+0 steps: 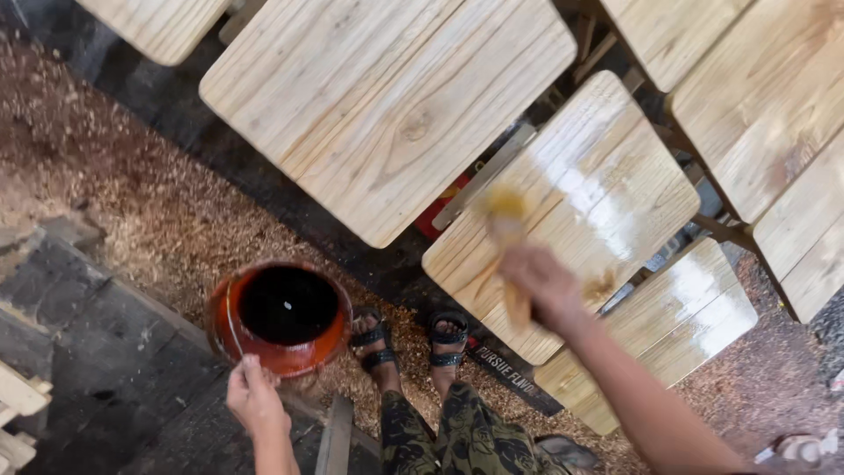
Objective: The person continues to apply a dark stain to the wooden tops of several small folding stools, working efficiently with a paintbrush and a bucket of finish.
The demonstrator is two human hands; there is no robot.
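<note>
Brush (508,230), blurred, sits clenched in our right hand (547,286) over the glossy wet wooden panel (607,189) right of centre. Our left hand (255,396) pinches the near rim of the orange pot (283,317) on the sawdust-strewn floor (132,193).

Open floor: the sawdust-strewn floor (114,185) from 9 to 11 o'clock lies bare, wide room for a hand to sweep.
Low left: the orange pot (281,318) sits at 7 o'clock; the left hand (255,396) grips its near rim, closing that edge.
Centre: the right hand (545,283) with a brush (508,237) hangs over the glossy wet panel (607,185), blocking the way at 3 o'clock.
Top: the dry wooden panel (387,105) at 12 o'clock and more panels (774,97) at 2 o'clock leave only narrow dark gaps between them.
Bottom: sandalled feet (413,343) at 6 o'clock fill the strip between pot and lower panel (668,325).
</note>
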